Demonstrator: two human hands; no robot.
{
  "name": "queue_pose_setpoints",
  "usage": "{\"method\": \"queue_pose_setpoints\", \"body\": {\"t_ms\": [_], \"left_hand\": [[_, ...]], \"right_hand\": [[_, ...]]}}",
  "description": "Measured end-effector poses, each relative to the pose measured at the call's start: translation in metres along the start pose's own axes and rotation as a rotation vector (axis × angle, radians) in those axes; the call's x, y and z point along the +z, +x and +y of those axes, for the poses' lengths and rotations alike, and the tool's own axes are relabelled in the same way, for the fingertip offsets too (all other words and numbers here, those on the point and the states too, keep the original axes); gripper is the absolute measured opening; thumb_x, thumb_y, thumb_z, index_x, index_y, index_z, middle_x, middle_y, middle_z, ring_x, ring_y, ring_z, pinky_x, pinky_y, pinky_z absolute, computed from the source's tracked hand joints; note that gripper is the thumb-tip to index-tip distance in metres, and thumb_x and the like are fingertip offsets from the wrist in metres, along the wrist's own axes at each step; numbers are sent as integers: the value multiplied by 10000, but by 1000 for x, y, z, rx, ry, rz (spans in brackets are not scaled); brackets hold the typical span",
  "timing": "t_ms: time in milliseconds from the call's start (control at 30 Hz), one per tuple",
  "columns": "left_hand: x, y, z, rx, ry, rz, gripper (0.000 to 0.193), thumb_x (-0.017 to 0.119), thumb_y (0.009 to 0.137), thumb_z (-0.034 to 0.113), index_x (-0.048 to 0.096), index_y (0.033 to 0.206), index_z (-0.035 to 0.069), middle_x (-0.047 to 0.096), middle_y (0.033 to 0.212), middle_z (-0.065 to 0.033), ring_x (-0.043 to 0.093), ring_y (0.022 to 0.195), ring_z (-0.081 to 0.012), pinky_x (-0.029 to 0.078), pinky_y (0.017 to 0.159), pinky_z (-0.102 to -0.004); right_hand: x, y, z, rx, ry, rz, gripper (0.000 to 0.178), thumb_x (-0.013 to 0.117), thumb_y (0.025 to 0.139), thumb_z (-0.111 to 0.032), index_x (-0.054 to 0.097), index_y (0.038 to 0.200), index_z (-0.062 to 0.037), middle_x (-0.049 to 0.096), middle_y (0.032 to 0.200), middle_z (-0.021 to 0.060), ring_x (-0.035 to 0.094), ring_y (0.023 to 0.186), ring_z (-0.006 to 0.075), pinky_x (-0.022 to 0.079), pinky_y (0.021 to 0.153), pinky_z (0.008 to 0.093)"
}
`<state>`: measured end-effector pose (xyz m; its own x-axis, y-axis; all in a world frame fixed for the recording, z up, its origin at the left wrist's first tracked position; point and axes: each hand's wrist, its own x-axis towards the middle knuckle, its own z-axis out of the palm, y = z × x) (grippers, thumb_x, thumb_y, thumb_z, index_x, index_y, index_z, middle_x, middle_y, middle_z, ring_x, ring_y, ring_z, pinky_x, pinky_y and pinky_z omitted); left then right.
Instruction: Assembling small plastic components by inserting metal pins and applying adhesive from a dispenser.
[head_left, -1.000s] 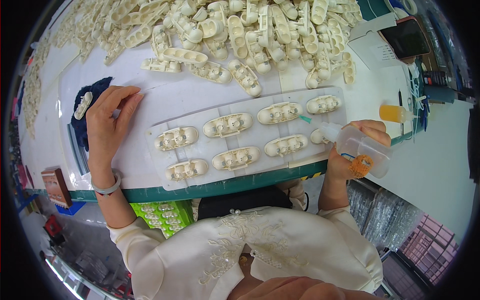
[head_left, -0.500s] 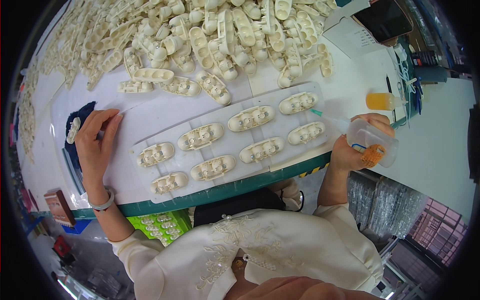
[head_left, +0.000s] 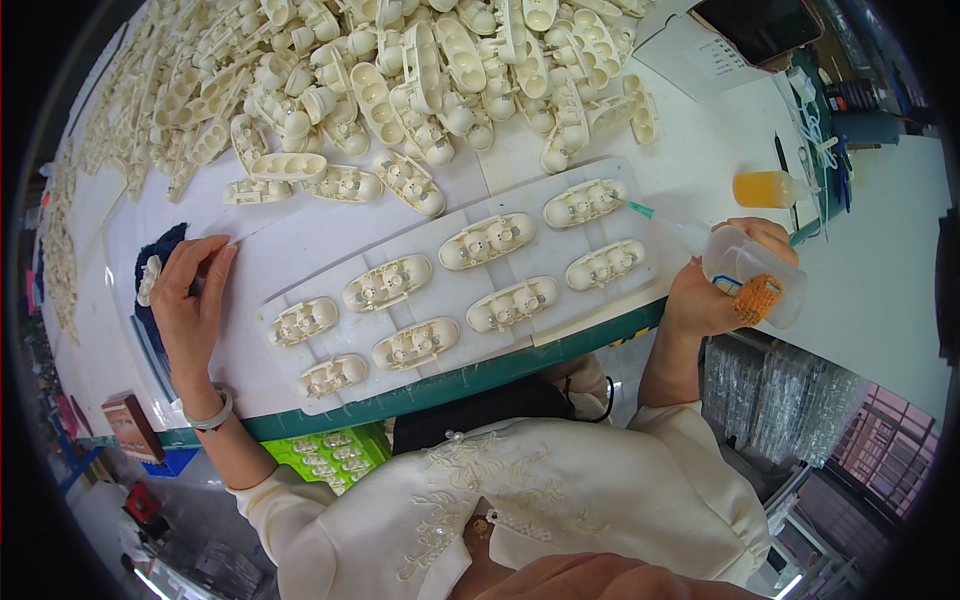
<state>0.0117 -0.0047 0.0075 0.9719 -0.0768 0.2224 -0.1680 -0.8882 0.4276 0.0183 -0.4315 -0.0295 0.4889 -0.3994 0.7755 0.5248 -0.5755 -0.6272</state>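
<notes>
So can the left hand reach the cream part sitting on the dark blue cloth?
Probably yes. The left hand lies flat on the white sheet right beside the dark blue cloth, and the small cream part sits just off its fingers. Nothing lies between them.

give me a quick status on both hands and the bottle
Left hand flat on white sheet, empty. Right hand in grip on clear squeeze bottle, nozzle by the upper right cream part. Nothing blocking the tray.
</notes>
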Motion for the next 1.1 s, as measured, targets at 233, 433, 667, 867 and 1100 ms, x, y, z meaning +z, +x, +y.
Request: {"method": "queue_pose_setpoints", "body": {"t_ms": [233, 433, 667, 867, 1100], "left_hand": [[0, 1, 0, -11, 1, -6, 112, 671, 819, 41, 660, 918, -9, 622, 784, -72, 531, 626, -130, 435, 598, -224], [-3, -9, -5, -2, -35, 40, 115, 679, 818, 66, 674, 914, 3, 657, 814, -109, 621, 682, -179, 478, 635, -258], [9, 0, -20, 175, -56, 80, 141, 689, 824, 142, 690, 930, 49, 666, 800, -65, 602, 621, -160, 477, 571, -247], [7, -5, -19, 241, -44, 109, 128, 684, 826, 143, 687, 904, 42, 668, 807, -76, 606, 618, -202, 490, 569, -271], [-11, -2, -13, 240, -219, 87, 101, 645, 813, 102, 634, 819, 1, 615, 720, -145, 609, 654, -319, 478, 572, -383]], "right_hand": [[3, 0, -6, -66, -64, -51, 448, 451, 862, -456, 488, 899, -11, 502, 838, 100, 534, 767, 175, 458, 636, 259], [6, -2, -6, -82, -33, 169, 543, 333, 929, -498, 489, 868, 19, 511, 819, 138, 537, 724, 224, 484, 566, 281], [23, -54, -75, 91, 785, -546, 733, 545, 798, -673, 455, 1047, 10, 492, 952, 160, 553, 754, 227, 524, 564, 302], [54, -73, -107, 104, 1027, -892, 511, 724, 787, -297, 435, 1072, 14, 477, 1010, 216, 572, 640, 264, 539, 513, 354], [46, -75, -114, 151, 856, -900, 351, 678, 786, -42, 478, 1072, -5, 499, 1045, 201, 620, 785, 369, 558, 627, 417]]}}
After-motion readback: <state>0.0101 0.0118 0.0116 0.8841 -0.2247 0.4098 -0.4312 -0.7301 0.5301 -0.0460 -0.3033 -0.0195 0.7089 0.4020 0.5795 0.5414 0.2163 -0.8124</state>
